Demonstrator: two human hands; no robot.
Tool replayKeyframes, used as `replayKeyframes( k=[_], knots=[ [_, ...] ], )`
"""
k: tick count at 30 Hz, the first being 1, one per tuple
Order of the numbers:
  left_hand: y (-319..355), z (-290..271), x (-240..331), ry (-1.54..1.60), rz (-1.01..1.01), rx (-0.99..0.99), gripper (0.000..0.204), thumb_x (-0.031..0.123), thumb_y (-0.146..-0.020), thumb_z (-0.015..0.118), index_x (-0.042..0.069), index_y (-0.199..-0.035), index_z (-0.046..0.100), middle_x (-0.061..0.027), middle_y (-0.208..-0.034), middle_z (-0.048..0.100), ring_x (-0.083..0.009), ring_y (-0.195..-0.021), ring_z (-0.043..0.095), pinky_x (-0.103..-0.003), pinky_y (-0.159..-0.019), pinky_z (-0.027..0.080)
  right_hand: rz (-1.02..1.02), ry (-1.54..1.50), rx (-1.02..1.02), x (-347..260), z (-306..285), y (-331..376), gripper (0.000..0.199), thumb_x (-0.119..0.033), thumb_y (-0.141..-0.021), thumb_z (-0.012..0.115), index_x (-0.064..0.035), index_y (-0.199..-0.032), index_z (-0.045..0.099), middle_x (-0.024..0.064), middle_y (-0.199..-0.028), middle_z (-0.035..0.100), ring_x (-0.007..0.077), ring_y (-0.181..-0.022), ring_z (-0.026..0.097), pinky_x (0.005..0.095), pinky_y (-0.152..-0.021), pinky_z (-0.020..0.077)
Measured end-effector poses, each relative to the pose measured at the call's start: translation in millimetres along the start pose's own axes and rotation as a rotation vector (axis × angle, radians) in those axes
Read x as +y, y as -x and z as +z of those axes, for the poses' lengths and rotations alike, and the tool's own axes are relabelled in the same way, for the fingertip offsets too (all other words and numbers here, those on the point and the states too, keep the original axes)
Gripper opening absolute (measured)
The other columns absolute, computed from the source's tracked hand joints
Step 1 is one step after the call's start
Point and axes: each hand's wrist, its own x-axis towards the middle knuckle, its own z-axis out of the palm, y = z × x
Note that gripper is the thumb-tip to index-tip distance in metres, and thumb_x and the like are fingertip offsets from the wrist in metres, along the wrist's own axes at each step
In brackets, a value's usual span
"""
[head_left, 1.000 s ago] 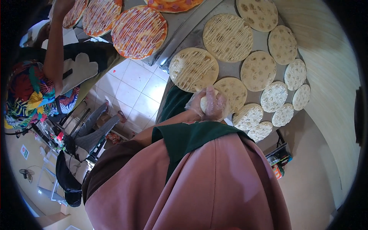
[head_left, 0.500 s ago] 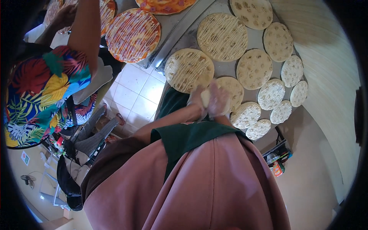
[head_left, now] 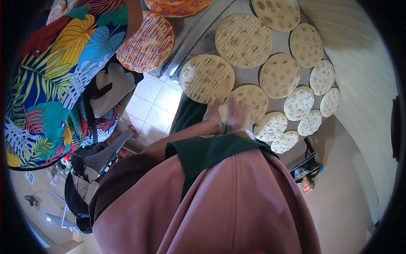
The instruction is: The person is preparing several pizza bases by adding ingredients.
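Note:
My left hand (head_left: 214,111) and my right hand (head_left: 237,114) are close together at the near edge of the table, in what look like clear plastic gloves. Both are closed around a small pale-yellow bag (head_left: 223,112), mostly hidden by the fingers. Just beyond them lies a plain round pizza base (head_left: 255,101), its near side covered by my right hand. To its left, a larger base (head_left: 207,78) carries thin pale sauce lines. Another striped base (head_left: 244,40) lies farther back.
Several plain bases, such as a dimpled one (head_left: 280,75), and smaller white-dusted ones (head_left: 299,103) fill the table's right side. A red-sauced pizza (head_left: 148,42) lies on a neighbouring table at left. Close by stands a person in a bright leaf-print shirt (head_left: 63,84).
My hands have shifted slightly left and stay together around the bag. The person in the printed shirt has come closer from the left, covering more of the neighbouring table.

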Motion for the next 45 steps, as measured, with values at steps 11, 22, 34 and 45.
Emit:
replayKeyframes(
  k=[11,22,34,45],
  knots=[
    [-22.9,36.9,14.9,-0.66,0.299,0.144,0.036,0.032,-0.089,0.04,0.003,-0.098,0.058,-0.0146,-0.095,0.06,-0.0232,-0.08,0.059,-0.037,-0.073,0.045,-0.043,0.078,-0.011,-28.6,-56.0,-47.6,0.041,-0.019,-0.083,0.05,-0.0095,-0.123,0.046,0.0168,-0.108,0.055,0.0384,-0.101,0.05,0.0486,-0.087,0.0376],
    [-44.2,42.5,10.8,0.265,0.022,0.026,0.036,0.038,-0.085,0.048,0.004,-0.093,0.057,-0.0123,-0.085,0.057,-0.0233,-0.073,0.056,-0.035,-0.07,0.045,-0.121,0.315,-0.07,-38.8,-63.6,-53.0,0.048,-0.016,-0.081,0.05,-0.0099,-0.128,0.042,0.0163,-0.101,0.057,0.0351,-0.096,0.053,0.0457,-0.085,0.0384],
    [-7.8,37.8,5.6,0.345,-0.028,0.035,0.039,0.036,-0.085,0.046,0.001,-0.098,0.057,-0.0123,-0.089,0.06,-0.0223,-0.071,0.058,-0.034,-0.066,0.047,-0.128,0.357,0.076,-18.7,-40.8,-23.5,0.026,-0.018,-0.082,0.05,-0.0113,-0.106,0.054,0.0125,-0.092,0.058,0.0346,-0.084,0.053,0.0465,-0.071,0.0404],
    [7.4,0.8,-21.9,0.371,-0.199,-0.028,0.042,0.036,-0.088,0.043,0.001,-0.108,0.056,-0.0124,-0.099,0.061,-0.0211,-0.084,0.058,-0.034,-0.076,0.045,0.304,0.026,-0.381,-58.1,-62.9,1.5,0.047,-0.018,-0.086,0.041,-0.0112,-0.133,0.037,0.0216,-0.119,0.05,0.0344,-0.109,0.048,0.0442,-0.094,0.0329]
  ],
)
